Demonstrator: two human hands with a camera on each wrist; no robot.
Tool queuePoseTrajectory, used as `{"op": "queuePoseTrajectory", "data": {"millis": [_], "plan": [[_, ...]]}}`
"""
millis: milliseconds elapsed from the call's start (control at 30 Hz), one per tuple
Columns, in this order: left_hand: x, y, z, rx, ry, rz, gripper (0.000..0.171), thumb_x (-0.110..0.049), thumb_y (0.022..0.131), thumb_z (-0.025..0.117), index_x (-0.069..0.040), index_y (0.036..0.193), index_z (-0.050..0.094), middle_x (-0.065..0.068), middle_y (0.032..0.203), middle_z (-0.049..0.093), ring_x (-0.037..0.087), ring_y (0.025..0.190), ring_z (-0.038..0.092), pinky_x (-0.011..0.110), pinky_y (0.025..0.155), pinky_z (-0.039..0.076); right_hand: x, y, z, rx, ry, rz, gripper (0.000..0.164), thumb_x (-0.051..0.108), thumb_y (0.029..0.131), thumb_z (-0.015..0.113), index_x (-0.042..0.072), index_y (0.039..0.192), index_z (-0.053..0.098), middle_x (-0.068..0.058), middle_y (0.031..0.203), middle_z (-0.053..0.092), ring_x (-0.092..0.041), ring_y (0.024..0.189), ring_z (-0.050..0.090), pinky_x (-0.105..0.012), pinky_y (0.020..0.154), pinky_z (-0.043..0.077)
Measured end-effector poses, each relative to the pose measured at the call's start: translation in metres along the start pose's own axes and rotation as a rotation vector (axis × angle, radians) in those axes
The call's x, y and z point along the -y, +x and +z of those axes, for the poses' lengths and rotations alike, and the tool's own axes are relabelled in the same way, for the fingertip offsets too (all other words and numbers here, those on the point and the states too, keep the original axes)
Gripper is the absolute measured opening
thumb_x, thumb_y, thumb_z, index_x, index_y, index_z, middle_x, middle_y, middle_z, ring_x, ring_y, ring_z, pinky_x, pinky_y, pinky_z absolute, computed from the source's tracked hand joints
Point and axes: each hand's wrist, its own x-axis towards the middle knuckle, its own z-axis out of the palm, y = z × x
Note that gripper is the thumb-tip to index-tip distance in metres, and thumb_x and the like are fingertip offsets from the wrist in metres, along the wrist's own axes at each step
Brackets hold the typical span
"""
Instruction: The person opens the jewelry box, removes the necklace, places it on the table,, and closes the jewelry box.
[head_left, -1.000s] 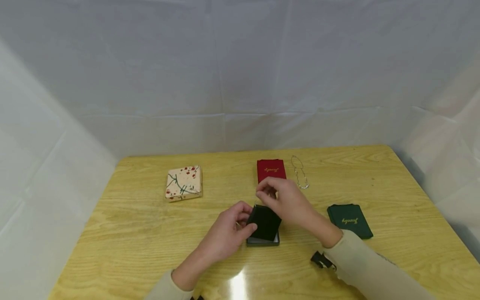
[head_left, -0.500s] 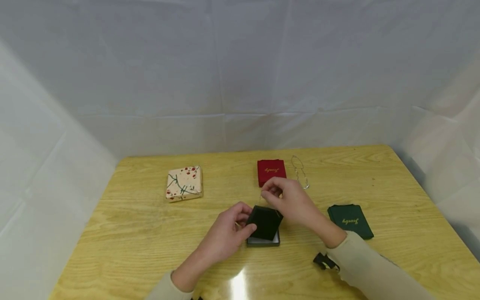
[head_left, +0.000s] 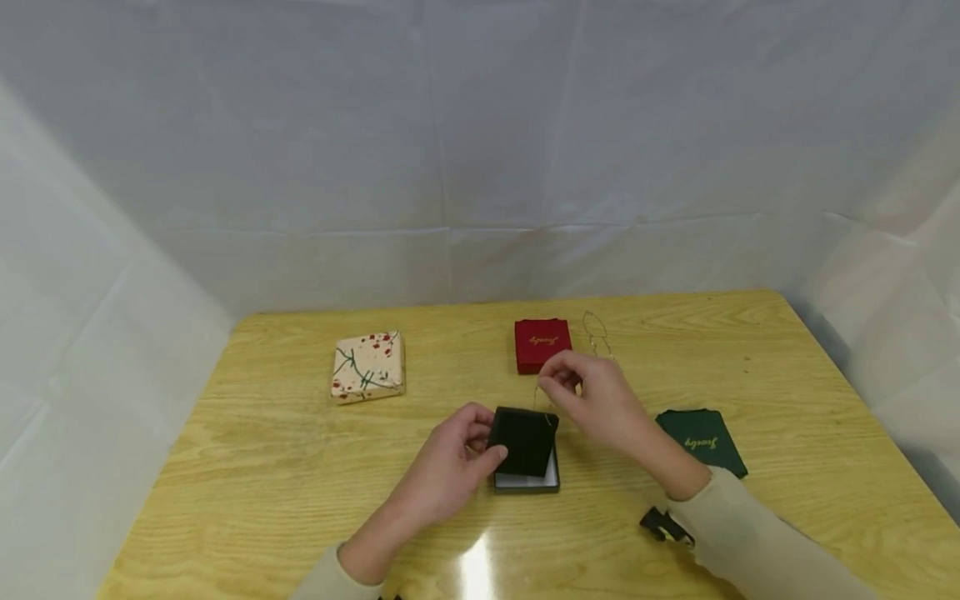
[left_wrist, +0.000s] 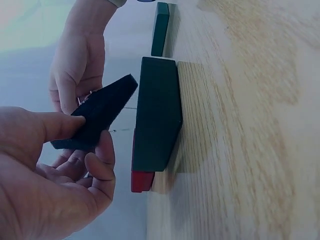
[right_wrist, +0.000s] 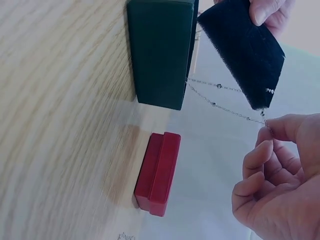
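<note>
Pinching the fine chain [right_wrist: 214, 104] beyond the far-right corner of the black pad [head_left: 522, 440], your right hand [head_left: 596, 398] lies nearer it. Your left hand [head_left: 446, 467] grips the pad's left side, above the open box [head_left: 527, 489].

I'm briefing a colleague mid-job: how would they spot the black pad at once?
On the wooden table, below the middle of the head view, sits an open green box. Over it, the left hand pinches the black pad. Unlike the lettered red box and lettered green lid, the pad is unlettered, fuzzy-edged and raised off the table.
</note>
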Motion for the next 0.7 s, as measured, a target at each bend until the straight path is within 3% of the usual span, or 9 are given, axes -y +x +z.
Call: {"op": "queuePoseTrajectory", "data": {"millis": [333, 700], "plan": [[0.002, 0.000, -0.002, 0.005, -0.030, -0.035, 0.034, -0.018, 0.092, 0.064, -0.012, 0.122, 0.049, -0.003, 0.103, 0.065, 0.017, 0.091, 0.054, 0.031, 0.074, 0.051, -0.006, -0.005, -0.005, -0.051, -0.066, -0.039, 0.004, 0.024, 0.094, 0.064, 0.021, 0.095, 0.064, 0.012, 0.076, 0.059, -0.008, 0.066, 0.052, -0.025, 0.055, 0.046], [0.003, 0.000, -0.002, -0.002, -0.015, -0.032, 0.035, -0.019, 0.092, 0.064, -0.011, 0.123, 0.048, -0.002, 0.100, 0.064, 0.018, 0.089, 0.053, 0.033, 0.074, 0.049, -0.014, -0.007, -0.010, -0.062, -0.105, -0.006, 0.004, 0.024, 0.094, 0.063, 0.020, 0.095, 0.064, 0.010, 0.074, 0.057, -0.010, 0.065, 0.051, -0.026, 0.052, 0.045]]}}
